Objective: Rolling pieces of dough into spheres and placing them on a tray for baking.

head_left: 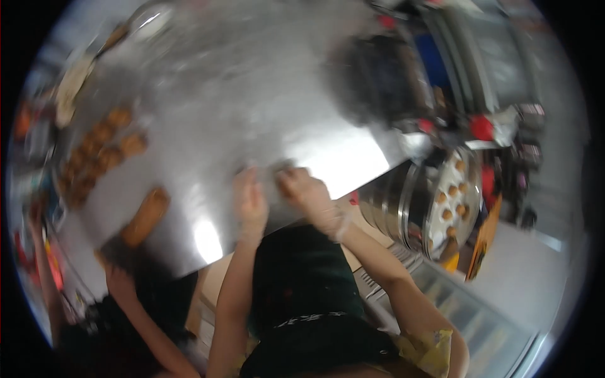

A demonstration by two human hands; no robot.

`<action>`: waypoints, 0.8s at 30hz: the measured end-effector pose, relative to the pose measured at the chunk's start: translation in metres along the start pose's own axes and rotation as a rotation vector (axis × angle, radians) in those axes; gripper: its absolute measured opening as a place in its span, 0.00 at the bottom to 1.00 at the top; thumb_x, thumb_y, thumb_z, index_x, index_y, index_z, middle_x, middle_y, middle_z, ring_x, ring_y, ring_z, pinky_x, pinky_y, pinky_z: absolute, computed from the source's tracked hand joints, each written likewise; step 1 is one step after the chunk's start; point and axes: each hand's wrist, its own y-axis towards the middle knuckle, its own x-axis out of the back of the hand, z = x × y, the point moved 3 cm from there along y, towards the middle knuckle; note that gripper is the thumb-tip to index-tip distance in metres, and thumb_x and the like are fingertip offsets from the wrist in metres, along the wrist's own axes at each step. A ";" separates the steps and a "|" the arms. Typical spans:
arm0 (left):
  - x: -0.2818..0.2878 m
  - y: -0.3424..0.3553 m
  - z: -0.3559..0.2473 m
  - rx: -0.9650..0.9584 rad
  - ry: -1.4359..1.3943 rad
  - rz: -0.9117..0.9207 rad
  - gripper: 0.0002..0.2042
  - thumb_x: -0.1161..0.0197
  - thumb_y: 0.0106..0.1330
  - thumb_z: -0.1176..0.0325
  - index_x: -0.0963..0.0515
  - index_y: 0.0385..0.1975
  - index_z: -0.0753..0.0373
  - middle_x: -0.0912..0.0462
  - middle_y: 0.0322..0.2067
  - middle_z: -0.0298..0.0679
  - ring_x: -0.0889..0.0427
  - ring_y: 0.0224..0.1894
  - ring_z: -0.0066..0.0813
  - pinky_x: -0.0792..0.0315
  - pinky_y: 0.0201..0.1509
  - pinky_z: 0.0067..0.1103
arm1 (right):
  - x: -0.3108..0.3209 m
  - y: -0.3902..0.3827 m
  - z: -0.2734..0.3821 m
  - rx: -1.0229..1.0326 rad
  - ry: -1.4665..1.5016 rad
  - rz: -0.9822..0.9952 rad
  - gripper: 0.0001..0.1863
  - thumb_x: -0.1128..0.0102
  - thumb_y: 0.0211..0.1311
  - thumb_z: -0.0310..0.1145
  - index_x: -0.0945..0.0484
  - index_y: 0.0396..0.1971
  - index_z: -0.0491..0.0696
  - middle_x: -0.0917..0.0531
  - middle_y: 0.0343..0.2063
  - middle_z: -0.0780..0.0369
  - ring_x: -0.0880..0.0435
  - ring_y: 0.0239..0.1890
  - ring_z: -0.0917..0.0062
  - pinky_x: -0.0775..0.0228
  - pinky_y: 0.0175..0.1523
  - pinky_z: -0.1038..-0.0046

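My left hand point(251, 195) is above the steel worktable point(239, 88) near its front edge, fingers extended upward and blurred, with nothing clearly held. Just to its right, my right hand point(305, 195) curls over a small brown lump point(283, 178), which looks like dough. A brown dough log point(145, 216) lies on the table to the left, and several brown dough pieces point(97, 154) sit beyond it.
A co-worker's hand point(120, 280) is at the table's left front edge. Stacked round steel steamers point(409, 208) stand at the right, the top holding small brown pieces on white. Dark equipment point(378, 75) is at the back right.
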 end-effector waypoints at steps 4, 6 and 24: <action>0.005 -0.011 0.021 0.023 -0.003 -0.051 0.14 0.50 0.74 0.72 0.26 0.56 0.68 0.23 0.52 0.49 0.25 0.55 0.46 0.31 0.60 0.34 | -0.008 -0.012 0.003 0.023 0.252 -0.202 0.18 0.41 0.54 0.29 0.25 0.47 0.47 0.22 0.45 0.58 0.20 0.47 0.66 0.22 0.44 0.70; 0.010 -0.007 0.019 -0.066 0.136 -0.041 0.14 0.51 0.75 0.71 0.25 0.55 0.68 0.23 0.51 0.49 0.24 0.53 0.46 0.31 0.59 0.34 | 0.008 -0.019 -0.002 -0.087 0.357 -0.139 0.26 0.33 0.51 0.31 0.27 0.52 0.49 0.25 0.51 0.59 0.22 0.52 0.64 0.22 0.47 0.68; -0.118 -0.029 -0.053 -0.341 0.862 0.316 0.33 0.43 0.71 0.56 0.45 0.72 0.62 0.45 0.71 0.56 0.45 0.72 0.55 0.48 0.74 0.41 | 0.138 -0.505 -0.339 -1.295 -0.142 -0.219 0.28 0.25 0.43 0.36 0.23 0.48 0.48 0.19 0.43 0.59 0.19 0.48 0.64 0.22 0.47 0.64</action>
